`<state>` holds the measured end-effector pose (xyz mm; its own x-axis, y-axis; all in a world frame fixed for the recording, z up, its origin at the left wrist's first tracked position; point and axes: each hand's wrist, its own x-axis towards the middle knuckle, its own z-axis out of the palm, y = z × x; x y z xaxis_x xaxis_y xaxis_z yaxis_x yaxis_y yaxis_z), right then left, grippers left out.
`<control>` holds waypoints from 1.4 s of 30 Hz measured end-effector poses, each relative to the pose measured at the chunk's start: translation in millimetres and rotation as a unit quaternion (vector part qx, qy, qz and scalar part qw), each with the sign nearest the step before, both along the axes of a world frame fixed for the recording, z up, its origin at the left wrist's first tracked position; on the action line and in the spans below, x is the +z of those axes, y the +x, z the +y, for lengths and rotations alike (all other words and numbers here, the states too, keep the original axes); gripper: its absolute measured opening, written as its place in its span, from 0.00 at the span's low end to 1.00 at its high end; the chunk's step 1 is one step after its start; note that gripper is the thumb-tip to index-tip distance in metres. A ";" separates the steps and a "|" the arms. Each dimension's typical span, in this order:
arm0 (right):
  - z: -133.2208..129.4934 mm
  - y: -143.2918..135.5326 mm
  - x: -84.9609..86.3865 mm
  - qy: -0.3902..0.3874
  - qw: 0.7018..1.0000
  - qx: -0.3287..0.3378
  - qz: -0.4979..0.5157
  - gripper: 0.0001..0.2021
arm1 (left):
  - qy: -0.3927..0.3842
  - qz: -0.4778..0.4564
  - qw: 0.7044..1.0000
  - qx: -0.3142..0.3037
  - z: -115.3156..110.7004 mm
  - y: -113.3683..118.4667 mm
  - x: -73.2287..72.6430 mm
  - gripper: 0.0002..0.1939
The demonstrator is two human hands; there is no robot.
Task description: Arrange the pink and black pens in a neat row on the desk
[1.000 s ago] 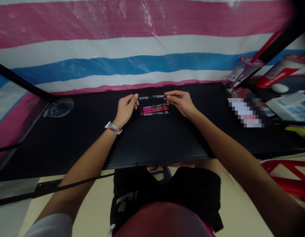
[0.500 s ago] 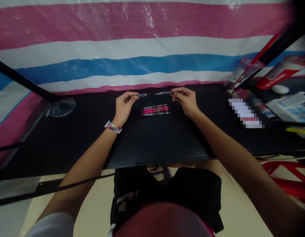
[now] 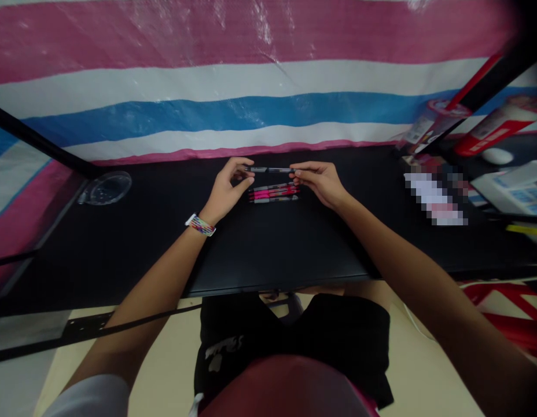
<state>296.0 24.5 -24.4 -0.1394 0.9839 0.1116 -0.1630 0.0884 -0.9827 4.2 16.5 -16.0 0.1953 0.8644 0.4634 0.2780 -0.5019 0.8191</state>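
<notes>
A grey and clear pen (image 3: 271, 170) lies level between my two hands above the black table (image 3: 277, 243), its two parts now together. My right hand (image 3: 318, 180) pinches the clear end. Around the grey end, my left hand (image 3: 229, 185) has thumb and forefinger apart, with the pen's tip between them; whether it touches the pen is hard to tell. Just below, several pens (image 3: 273, 193), pink, red and grey, lie side by side on the table.
A clear round plastic lid (image 3: 107, 189) lies at the left. On the right stand a clear cup (image 3: 437, 124) with a red straw and a red and white cup (image 3: 494, 130), near a white rounded object (image 3: 497, 156) and papers (image 3: 522, 188). A striped sheet (image 3: 251, 113) hangs behind.
The grey part and the clear part, held apart before, have come together as one pen. My right hand moved left, and my left thumb and forefinger have spread.
</notes>
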 end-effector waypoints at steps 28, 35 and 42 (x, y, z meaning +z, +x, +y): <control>-2.3 -4.1 0.5 -0.006 1.000 -0.011 -0.012 0.13 | 0.042 0.063 0.995 0.058 -1.5 3.0 0.9 0.05; -5.7 -2.1 9.4 -0.063 0.994 0.070 0.050 0.20 | 0.042 0.038 0.996 0.073 -5.1 5.0 2.9 0.04; -7.5 -3.7 10.4 -0.090 0.989 0.103 0.060 0.25 | 0.059 0.036 0.994 0.084 -6.9 5.2 4.7 0.04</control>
